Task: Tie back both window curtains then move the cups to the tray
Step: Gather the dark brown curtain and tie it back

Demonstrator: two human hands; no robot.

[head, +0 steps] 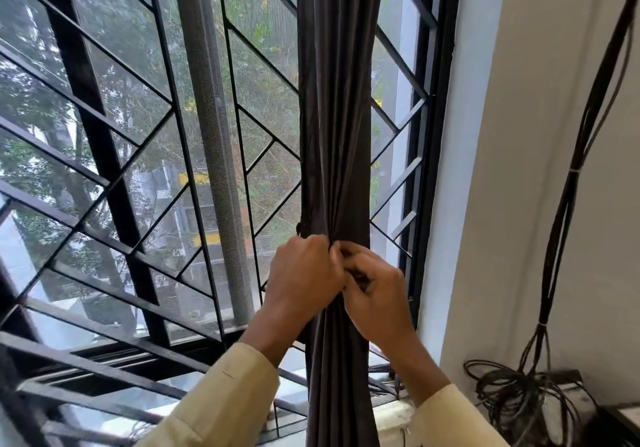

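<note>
A dark grey curtain (337,117) hangs gathered into a narrow bunch in front of the window's right side. My left hand (303,275) and my right hand (375,294) meet at the curtain's waist, fingers curled and pinching something dark against the bunched fabric. What they pinch is hidden between the fingers; it may be a tie band. The curtain's lower part falls between my two cream sleeves. No cups or tray are in view.
A black metal window grille (114,155) with a grey mesh post (214,155) fills the left. A white wall (519,169) stands at the right, with black cables (568,204) running down to a tangled coil (512,398).
</note>
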